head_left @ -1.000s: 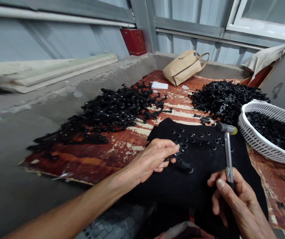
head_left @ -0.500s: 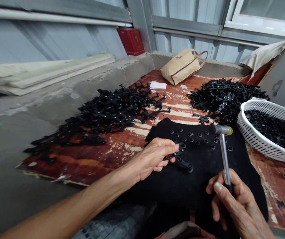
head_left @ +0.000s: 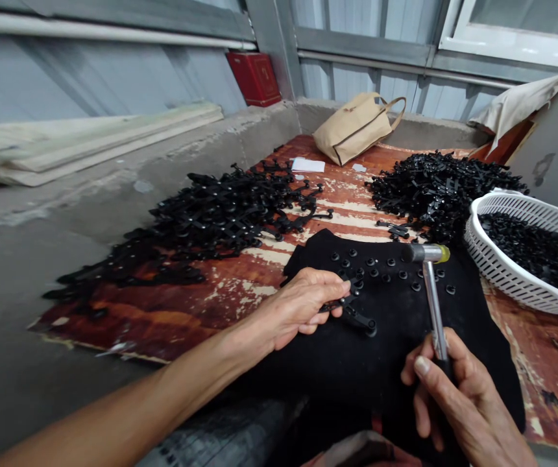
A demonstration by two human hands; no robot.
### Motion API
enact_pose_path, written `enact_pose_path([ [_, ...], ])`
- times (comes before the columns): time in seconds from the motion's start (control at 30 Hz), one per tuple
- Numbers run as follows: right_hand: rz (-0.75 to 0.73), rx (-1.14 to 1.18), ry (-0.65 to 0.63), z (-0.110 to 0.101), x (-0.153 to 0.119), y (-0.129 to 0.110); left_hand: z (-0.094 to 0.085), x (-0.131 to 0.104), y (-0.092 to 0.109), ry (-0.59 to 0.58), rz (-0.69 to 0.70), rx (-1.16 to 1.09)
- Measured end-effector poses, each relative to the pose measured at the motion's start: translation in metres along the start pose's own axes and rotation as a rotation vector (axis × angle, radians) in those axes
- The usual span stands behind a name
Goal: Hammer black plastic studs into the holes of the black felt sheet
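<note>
My left hand [head_left: 308, 301] pinches a black jointed linkage piece [head_left: 359, 319], with one arm and its round end sticking out to the right over a black cloth [head_left: 376, 376]. My fingers hide the rest of that piece. My right hand [head_left: 454, 389] is wrapped round the dark handle of a small mallet [head_left: 435, 305]. Its metal head, with one black and one yellow face, is raised above the cloth. Several small round black caps [head_left: 390, 262] stand on the cloth in loose rows, just beyond my left fingers and below the mallet head.
A pile of assembled black linkages [head_left: 220, 211] lies at the left on the worn red-brown board [head_left: 230, 292]. Loose black pieces [head_left: 439, 188] are heaped at back right, beside a white basket [head_left: 497, 263] of small black parts. A beige bag [head_left: 354, 126] lies behind.
The mallet head has tipped slightly to the left in my right hand. My left hand keeps its grip on the linkage piece, almost unmoved.
</note>
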State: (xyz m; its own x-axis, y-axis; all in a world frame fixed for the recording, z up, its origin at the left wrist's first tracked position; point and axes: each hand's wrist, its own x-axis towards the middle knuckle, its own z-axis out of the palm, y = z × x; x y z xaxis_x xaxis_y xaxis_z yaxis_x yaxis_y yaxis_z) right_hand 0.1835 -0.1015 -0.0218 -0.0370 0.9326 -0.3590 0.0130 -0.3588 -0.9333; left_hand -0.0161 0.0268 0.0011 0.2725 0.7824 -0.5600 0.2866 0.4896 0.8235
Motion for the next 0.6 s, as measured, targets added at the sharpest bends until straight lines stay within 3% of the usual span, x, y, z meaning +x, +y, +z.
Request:
enact_pose_path([
  [0.27,0.031,-0.049,-0.103,-0.005,0.006,0.000,-0.002,0.002,-0.003,-0.014,-0.008,-0.031],
  [0.43,0.032,0.014,0.006,0.001,0.002,-0.004,-0.002,0.001,-0.001,-0.034,-0.007,-0.053],
  [0.6,0.039,0.036,0.030,0.005,0.000,-0.007,-0.003,0.002,-0.002,-0.034,0.006,-0.051],
])
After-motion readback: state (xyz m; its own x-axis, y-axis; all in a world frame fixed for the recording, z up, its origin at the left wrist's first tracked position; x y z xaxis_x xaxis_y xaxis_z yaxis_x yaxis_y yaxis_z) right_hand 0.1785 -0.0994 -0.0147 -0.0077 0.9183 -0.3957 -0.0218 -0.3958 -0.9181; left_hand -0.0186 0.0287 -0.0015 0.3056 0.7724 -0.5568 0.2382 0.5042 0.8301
